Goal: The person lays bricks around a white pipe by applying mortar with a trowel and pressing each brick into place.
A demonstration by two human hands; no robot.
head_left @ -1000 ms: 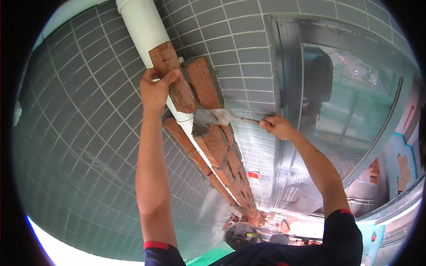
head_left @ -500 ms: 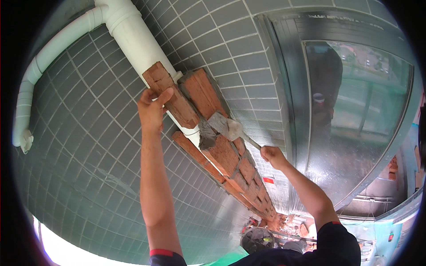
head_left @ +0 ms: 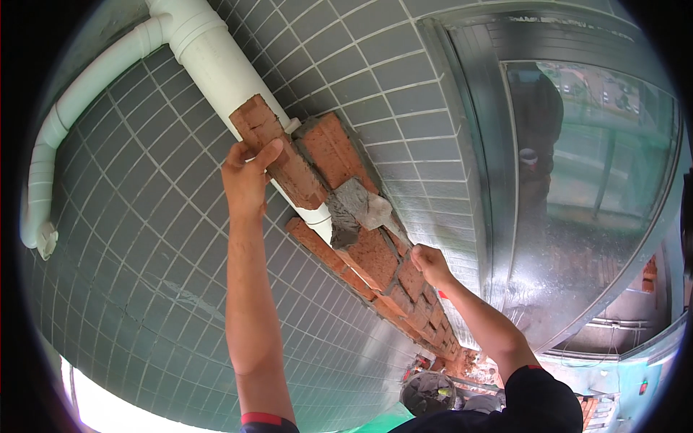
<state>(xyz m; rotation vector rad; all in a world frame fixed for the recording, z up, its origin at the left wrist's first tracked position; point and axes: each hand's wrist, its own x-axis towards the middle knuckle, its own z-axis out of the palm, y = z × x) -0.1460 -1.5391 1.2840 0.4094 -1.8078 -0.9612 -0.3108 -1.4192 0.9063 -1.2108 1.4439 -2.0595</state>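
A long reddish brick [head_left: 297,175] is gripped near its middle by my left hand [head_left: 247,173], held in front of the white pipe. My right hand [head_left: 431,264] is closed around the handle of a trowel [head_left: 377,211]. Its mortar-smeared blade lies against grey mortar [head_left: 345,224] on top of the brick column, just past the held brick's lower end. Next to the blade, another brick [head_left: 330,153] is set against the tiled wall. Below, the stacked brickwork [head_left: 372,261] runs down along the pipe.
A thick white drainpipe [head_left: 231,68] with a curved branch [head_left: 47,155] runs down the corner of grey-tiled walls [head_left: 180,216]. A metal-framed window [head_left: 599,195] stands at the right. On the floor are a bucket of mortar [head_left: 427,393] and rubble [head_left: 473,366].
The trowel and my right hand have shifted slightly left and down, with the handle turned more steeply. My left hand keeps hold of the brick in nearly the same place.
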